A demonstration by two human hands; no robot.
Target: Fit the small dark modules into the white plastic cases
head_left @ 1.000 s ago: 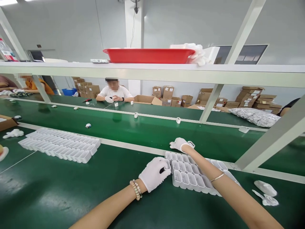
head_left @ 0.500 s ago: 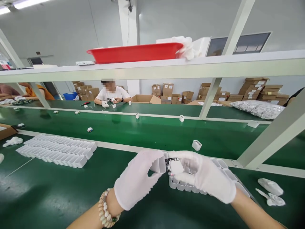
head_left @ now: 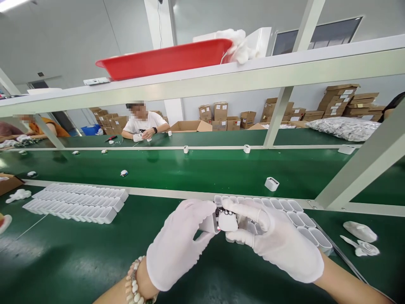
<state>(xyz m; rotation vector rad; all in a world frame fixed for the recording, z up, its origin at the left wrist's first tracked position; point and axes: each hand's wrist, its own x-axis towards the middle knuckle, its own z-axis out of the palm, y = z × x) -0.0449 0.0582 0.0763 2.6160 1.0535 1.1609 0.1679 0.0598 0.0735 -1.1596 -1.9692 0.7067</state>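
Both my hands wear white gloves and meet at the middle front of the green bench. My left hand (head_left: 182, 240) grips a white plastic housing (head_left: 208, 223), its open end turned to the right. Between the fingers of my right hand (head_left: 272, 236) is a small white part with a black circuit board (head_left: 227, 220). The board's edge is at the mouth of the housing; how far it sits inside is hidden by my fingers. Behind and under my right hand stand rows of white open housings (head_left: 306, 219), partly covered by it.
More rows of white housings (head_left: 79, 203) stand on the left. Single pieces, such as a white housing (head_left: 271, 184), sit on the green conveyor belt (head_left: 202, 171). A slanted post (head_left: 357, 169) rises at right, near crumpled white gloves (head_left: 360, 232). A co-worker (head_left: 144, 122) sits opposite.
The circuit board has come closer to the housing and now meets its opening. Pieces on the belt have shifted right in view, and the camera has tilted slightly.
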